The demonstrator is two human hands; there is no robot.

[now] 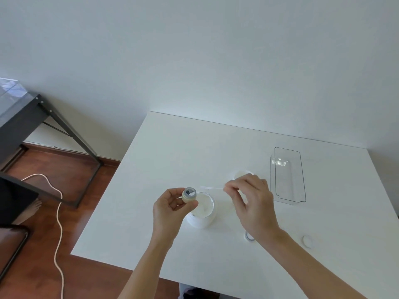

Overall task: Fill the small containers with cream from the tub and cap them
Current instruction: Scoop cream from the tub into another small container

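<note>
While hands [172, 207] grip one container [189, 194], one tub [201, 211], two caps [307, 241]

Small ring [249, 236] half hidden under right wrist; tub lid [243, 175] partly behind right hand [252, 203].

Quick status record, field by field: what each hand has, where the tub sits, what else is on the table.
left hand: holds a small jar, uncapped, over the tub's near-left edge
right hand: pinches a thin clear spatula, its tip pointing toward the jar
tub: open, white cream inside, standing on the table
tub lid: flat on the table, partly behind the right hand
clear tray: right of the hands
small cap: on the table, near right
ring-shaped piece: partly hidden under the right wrist
</note>
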